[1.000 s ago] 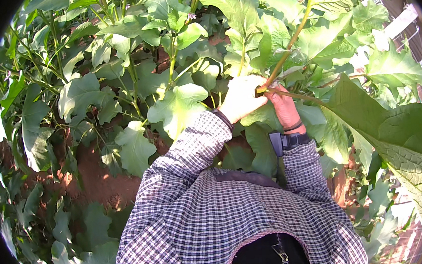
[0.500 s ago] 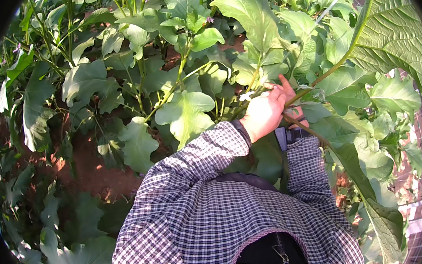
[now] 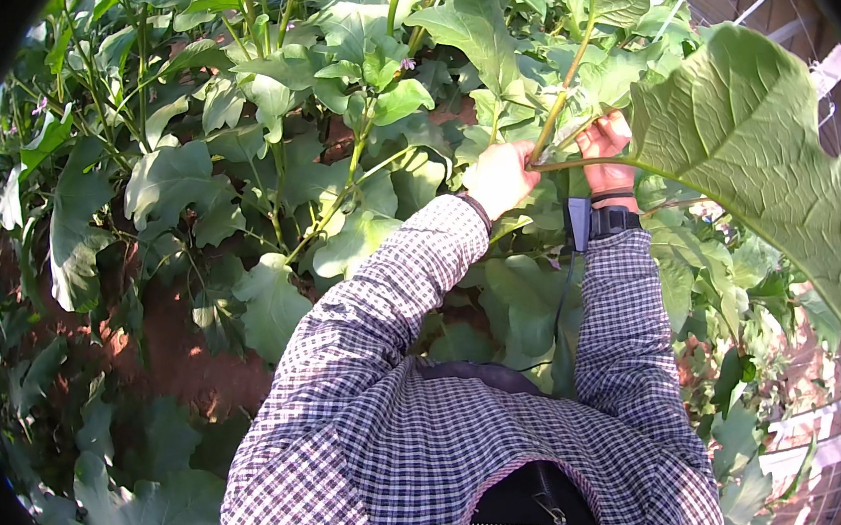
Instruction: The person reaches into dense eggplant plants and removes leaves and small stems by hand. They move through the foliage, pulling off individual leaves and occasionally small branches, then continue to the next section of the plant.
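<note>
My left hand [image 3: 501, 177] is closed around a leafy plant stem [image 3: 556, 116], where a leaf stalk [image 3: 582, 162] branches off. That stalk leads right to a large, veined green leaf [image 3: 729, 126]. Just right of the stem is my right hand [image 3: 609, 151], palm showing, its fingers loosely bent and apart. Nothing can be made out in its palm; the stalk passes across or close to it. A dark strap with a grey, box-like device [image 3: 580, 222] is on my right wrist. The plants look like eggplant, with lobed leaves and small purple flowers [image 3: 407, 64].
Dense foliage [image 3: 173, 174] fills the left and far side. Reddish soil [image 3: 182, 333] shows between plants at the left. At the right are white strips [image 3: 815, 423] and thin wires or strings. A thin dark cord [image 3: 562, 300] hangs from the wrist device.
My hands have moved apart: the left slightly left, the right up and to the right. The stem has swung more upright, and its big leaf now spreads lower across the right side.
</note>
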`<state>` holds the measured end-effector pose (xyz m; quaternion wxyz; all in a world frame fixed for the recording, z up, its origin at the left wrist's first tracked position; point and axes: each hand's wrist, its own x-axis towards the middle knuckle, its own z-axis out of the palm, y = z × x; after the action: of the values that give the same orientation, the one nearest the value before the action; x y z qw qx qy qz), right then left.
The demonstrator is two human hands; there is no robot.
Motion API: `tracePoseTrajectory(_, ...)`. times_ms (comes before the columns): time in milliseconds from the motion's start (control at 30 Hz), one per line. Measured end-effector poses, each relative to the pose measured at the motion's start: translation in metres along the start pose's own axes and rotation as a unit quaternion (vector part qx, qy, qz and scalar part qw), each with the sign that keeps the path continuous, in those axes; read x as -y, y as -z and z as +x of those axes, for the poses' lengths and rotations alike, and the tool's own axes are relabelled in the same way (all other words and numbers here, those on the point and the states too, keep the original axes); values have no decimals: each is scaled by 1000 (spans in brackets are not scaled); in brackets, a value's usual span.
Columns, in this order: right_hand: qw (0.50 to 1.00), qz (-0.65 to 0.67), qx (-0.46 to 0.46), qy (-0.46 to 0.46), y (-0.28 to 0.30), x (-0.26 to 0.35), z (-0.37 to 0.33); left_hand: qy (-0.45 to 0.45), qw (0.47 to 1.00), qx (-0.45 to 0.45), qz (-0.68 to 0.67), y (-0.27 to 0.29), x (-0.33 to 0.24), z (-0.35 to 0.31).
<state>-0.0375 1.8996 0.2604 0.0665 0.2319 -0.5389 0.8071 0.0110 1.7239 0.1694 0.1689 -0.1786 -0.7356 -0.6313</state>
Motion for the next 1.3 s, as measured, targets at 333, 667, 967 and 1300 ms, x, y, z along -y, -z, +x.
tracePoseTrajectory(333,994,-14,32,-107,-38,31,4,66,996,39,42,-25,29,79)
tracePoseTrajectory(667,875,-477,22,83,-30,13,-9,-1,977,214,4,-47,36,92)
tracePoseTrajectory(967,860,-365,-254,249,-44,13,-71,-63,973,221,-30,-60,0,54)
tracePoseTrajectory(1300,916,-233,-187,-268,5,24,-81,-54,996,73,11,-50,-3,14)
